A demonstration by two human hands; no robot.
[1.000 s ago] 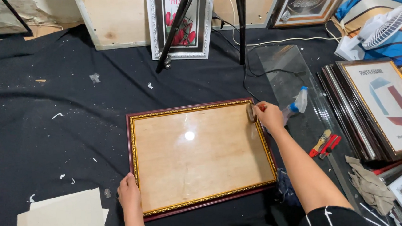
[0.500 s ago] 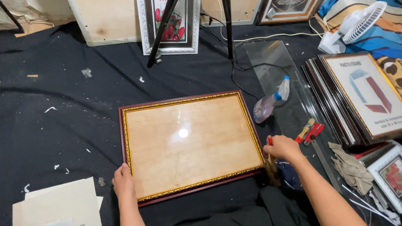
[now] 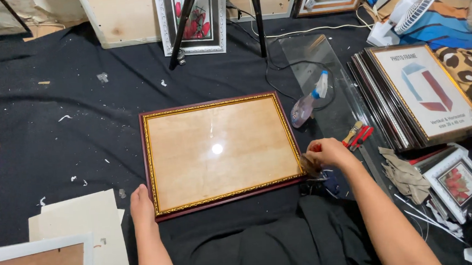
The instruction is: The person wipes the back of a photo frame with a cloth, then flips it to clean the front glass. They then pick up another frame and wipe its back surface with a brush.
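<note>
A dark red picture frame (image 3: 147,155) with a gold inner border lies flat on the black cloth, and its glass reflects a light. My left hand (image 3: 141,206) rests on the frame's near left corner, fingers flat against the edge. My right hand (image 3: 330,152) is at the frame's near right corner, closed on a small brush (image 3: 308,165) whose bristles point at the frame's edge.
A spray bottle (image 3: 306,105) lies on a glass sheet (image 3: 320,66) to the right of the frame. A red-handled tool (image 3: 359,136), a rag (image 3: 403,174), a stack of frames (image 3: 422,93) and a small flower picture (image 3: 458,181) lie further right. Tripod legs (image 3: 257,20) stand behind. White boards (image 3: 81,221) lie near left.
My right hand has moved with the brush down the frame's right side, from the far right corner to the near right corner. My left hand has stayed at the near left corner.
</note>
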